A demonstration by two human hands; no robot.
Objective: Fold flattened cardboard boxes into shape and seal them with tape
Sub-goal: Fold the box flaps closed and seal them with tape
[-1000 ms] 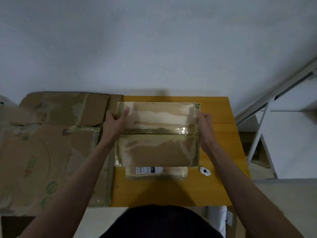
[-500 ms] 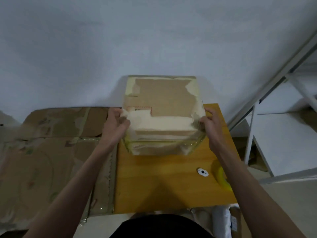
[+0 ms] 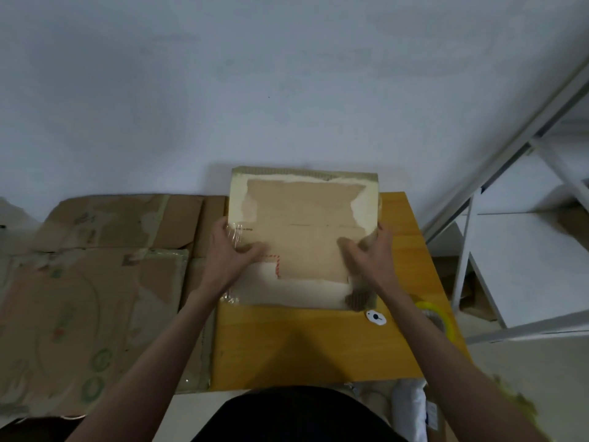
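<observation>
Box held at frame centre
The cardboard box [image 3: 302, 237], long axis left-right, is gripped between left hand [image 3: 231, 250] and right hand [image 3: 371, 255].

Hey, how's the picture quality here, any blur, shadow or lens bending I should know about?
Head view: dim, flat light; the right hand is smeared by motion, the left hand sharper; a soft shadow falls on the orange wooden table before the person; wide-angle bending curves the white metal shelf frame; the worn brown cardboard box reads clearly.
</observation>
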